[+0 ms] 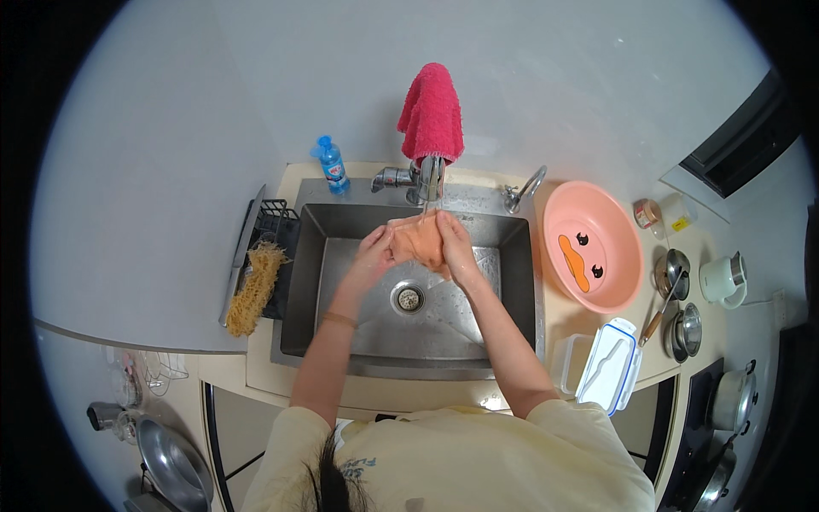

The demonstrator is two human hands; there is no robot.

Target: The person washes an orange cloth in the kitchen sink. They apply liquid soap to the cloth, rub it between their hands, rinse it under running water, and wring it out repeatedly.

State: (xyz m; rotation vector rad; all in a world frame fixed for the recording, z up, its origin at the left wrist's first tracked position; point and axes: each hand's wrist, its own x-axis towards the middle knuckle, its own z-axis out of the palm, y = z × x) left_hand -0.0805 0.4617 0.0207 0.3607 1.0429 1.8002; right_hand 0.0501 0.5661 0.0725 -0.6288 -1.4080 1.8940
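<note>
An orange cloth (417, 239) is spread between my two hands, beneath the chrome faucet (432, 179). A thin stream of water falls from the spout onto the cloth's far edge. My left hand (374, 249) grips its left side, and my right hand (456, 243) holds its right side. Both hands are above the stainless steel sink (358, 333), whose round drain strainer (408, 298) shows below the cloth. A pink-red towel (432, 112) is draped over the top of the faucet.
Left of the sink, a dried loofah (257, 288) and a knife (249, 224) lie by a black rack (276, 208). A blue bottle (334, 165) stands behind. To the right are a small curved tap (531, 187), a pink basin (611, 243) and a lidded plastic container (611, 366).
</note>
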